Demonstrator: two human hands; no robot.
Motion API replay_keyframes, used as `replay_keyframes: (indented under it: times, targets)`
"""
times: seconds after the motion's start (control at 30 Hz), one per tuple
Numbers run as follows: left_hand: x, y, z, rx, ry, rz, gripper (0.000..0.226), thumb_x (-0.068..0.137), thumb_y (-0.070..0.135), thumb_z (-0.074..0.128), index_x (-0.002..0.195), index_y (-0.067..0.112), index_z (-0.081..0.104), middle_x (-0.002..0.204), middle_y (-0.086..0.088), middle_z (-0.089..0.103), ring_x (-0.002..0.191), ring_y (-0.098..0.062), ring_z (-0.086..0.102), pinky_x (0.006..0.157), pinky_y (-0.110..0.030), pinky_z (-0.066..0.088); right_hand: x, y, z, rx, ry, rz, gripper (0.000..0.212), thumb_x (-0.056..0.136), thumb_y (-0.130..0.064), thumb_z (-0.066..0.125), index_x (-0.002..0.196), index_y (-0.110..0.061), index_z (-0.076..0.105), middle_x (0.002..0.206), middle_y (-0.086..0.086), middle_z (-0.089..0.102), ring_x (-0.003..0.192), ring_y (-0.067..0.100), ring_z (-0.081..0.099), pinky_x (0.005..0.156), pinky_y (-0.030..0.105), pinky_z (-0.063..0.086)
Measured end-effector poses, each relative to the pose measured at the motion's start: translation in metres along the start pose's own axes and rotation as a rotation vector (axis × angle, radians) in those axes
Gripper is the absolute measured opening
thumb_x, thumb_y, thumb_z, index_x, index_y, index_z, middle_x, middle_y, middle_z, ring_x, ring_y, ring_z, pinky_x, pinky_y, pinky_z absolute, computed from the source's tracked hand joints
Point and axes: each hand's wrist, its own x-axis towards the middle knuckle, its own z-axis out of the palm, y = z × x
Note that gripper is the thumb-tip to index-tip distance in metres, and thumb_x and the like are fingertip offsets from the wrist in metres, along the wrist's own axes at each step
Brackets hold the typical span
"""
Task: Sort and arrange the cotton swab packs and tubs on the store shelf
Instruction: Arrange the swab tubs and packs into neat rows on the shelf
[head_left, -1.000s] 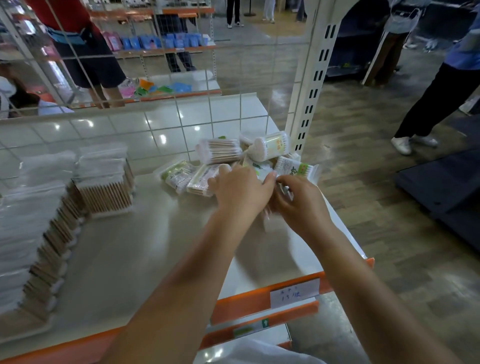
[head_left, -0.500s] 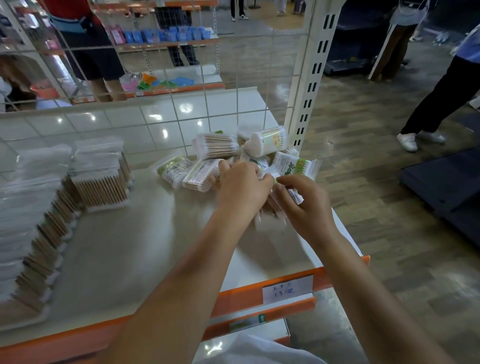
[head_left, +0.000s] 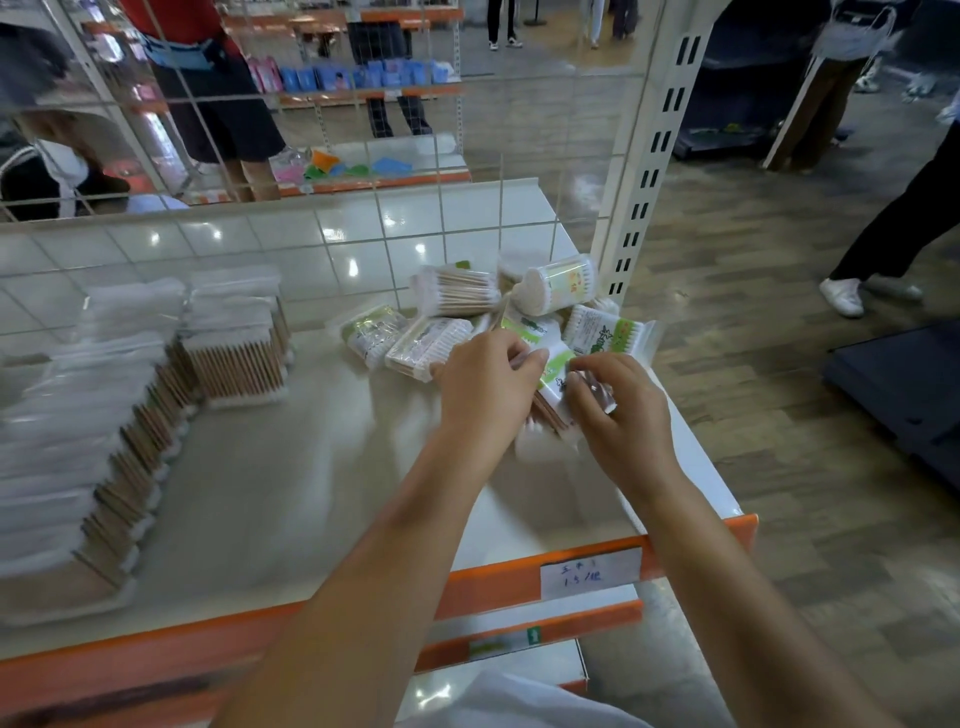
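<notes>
A loose heap of cotton swab packs and two round tubs lies at the back right of the white shelf. Both my hands hold one green-labelled swab pack just in front of the heap. My left hand grips its left side with curled fingers. My right hand pinches its right side. Another green-labelled pack lies right behind my right hand. Flat swab packs stand in neat stacks along the left of the shelf.
A wire grid panel backs the shelf, and a white slotted upright stands at its right rear corner. The orange front rail carries a handwritten price label. People stand in the aisles behind and to the right.
Both hands have drawn slightly toward me from the heap with the pack between them. The pack shows more between the hands than before.
</notes>
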Motion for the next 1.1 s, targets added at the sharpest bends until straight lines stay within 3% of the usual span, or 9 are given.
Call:
replay_keyframes:
  times: [0.1, 0.2, 0.3, 0.37, 0.47, 0.67, 0.8, 0.93, 1.1]
  targets:
    - [-0.006, 0.001, -0.005, -0.108, 0.032, 0.007, 0.016, 0.084, 0.030, 0.065, 0.081, 0.015, 0.068, 0.074, 0.007, 0.061, 0.088, -0.022, 0.060, 0.091, -0.038, 0.042, -0.001, -0.004, 0.000, 0.042, 0.003, -0.004, 0.018, 0.084, -0.017, 0.052, 0.092, -0.009, 0.067, 0.088, -0.010, 0.056, 0.080, 0.002, 0.050, 0.069, 0.004, 0.035]
    - [-0.009, 0.003, -0.015, -0.181, 0.074, 0.036, 0.012, 0.083, 0.026, 0.067, 0.080, 0.014, 0.070, 0.071, 0.006, 0.064, 0.080, -0.015, 0.062, 0.074, -0.024, 0.043, -0.002, -0.008, -0.002, 0.091, 0.018, -0.006, 0.020, 0.085, -0.019, 0.052, 0.095, -0.010, 0.067, 0.091, -0.011, 0.058, 0.084, 0.005, 0.055, 0.073, 0.010, 0.041]
    - [-0.008, -0.001, -0.025, -0.336, 0.056, -0.014, 0.010, 0.079, 0.021, 0.071, 0.069, 0.021, 0.070, 0.063, 0.006, 0.066, 0.066, -0.009, 0.060, 0.070, -0.026, 0.049, -0.003, -0.013, -0.004, 0.158, 0.011, 0.024, 0.024, 0.085, -0.023, 0.052, 0.101, -0.012, 0.066, 0.096, -0.006, 0.062, 0.087, 0.009, 0.058, 0.074, 0.011, 0.044]
    - [-0.009, -0.003, -0.031, -0.516, 0.014, -0.079, 0.017, 0.077, 0.013, 0.071, 0.062, 0.020, 0.069, 0.064, -0.004, 0.066, 0.065, -0.015, 0.060, 0.072, -0.037, 0.055, -0.003, -0.018, -0.006, 0.216, -0.015, 0.081, 0.023, 0.087, -0.027, 0.054, 0.104, -0.016, 0.065, 0.095, -0.004, 0.065, 0.085, 0.010, 0.061, 0.071, 0.018, 0.048]
    - [-0.011, -0.005, -0.042, -0.659, -0.017, -0.157, 0.019, 0.080, 0.002, 0.067, 0.068, 0.016, 0.067, 0.068, -0.010, 0.064, 0.068, -0.021, 0.061, 0.072, -0.040, 0.057, -0.006, -0.027, -0.010, 0.304, -0.062, 0.127, 0.014, 0.091, -0.017, 0.057, 0.103, -0.023, 0.059, 0.089, -0.010, 0.063, 0.078, 0.003, 0.062, 0.068, 0.020, 0.050]
    - [-0.016, -0.015, -0.060, -0.886, -0.008, -0.151, 0.005, 0.082, 0.004, 0.065, 0.086, 0.007, 0.067, 0.075, -0.006, 0.070, 0.069, -0.017, 0.066, 0.070, -0.034, 0.058, -0.010, -0.050, -0.017, 0.641, -0.175, 0.275, 0.028, 0.081, 0.000, 0.065, 0.095, -0.024, 0.060, 0.086, 0.002, 0.067, 0.074, 0.017, 0.063, 0.062, 0.027, 0.051]
    - [-0.026, -0.022, -0.070, -1.056, -0.076, -0.103, 0.042, 0.074, 0.013, 0.068, 0.113, -0.002, 0.060, 0.100, -0.018, 0.069, 0.088, -0.027, 0.067, 0.075, -0.041, 0.057, -0.016, -0.066, -0.021, 0.785, -0.145, 0.284, 0.027, 0.077, 0.000, 0.067, 0.093, -0.021, 0.063, 0.083, -0.001, 0.070, 0.071, 0.015, 0.064, 0.055, 0.025, 0.050]
    - [-0.044, -0.031, -0.075, -1.170, -0.221, -0.028, 0.054, 0.071, -0.001, 0.064, 0.123, 0.009, 0.055, 0.112, -0.018, 0.065, 0.098, -0.030, 0.065, 0.078, -0.041, 0.056, -0.021, -0.078, -0.025, 0.890, -0.112, 0.257, 0.028, 0.070, -0.008, 0.072, 0.095, -0.016, 0.064, 0.082, -0.002, 0.070, 0.070, 0.014, 0.064, 0.058, 0.023, 0.050]
    - [-0.057, -0.033, -0.072, -1.172, -0.328, -0.029, 0.065, 0.059, -0.007, 0.070, 0.120, 0.014, 0.060, 0.103, -0.014, 0.069, 0.098, -0.030, 0.065, 0.082, -0.044, 0.055, -0.027, -0.087, -0.027, 0.932, -0.085, 0.239, 0.024, 0.070, -0.009, 0.065, 0.093, -0.016, 0.063, 0.080, -0.004, 0.071, 0.071, 0.012, 0.064, 0.061, 0.023, 0.052]
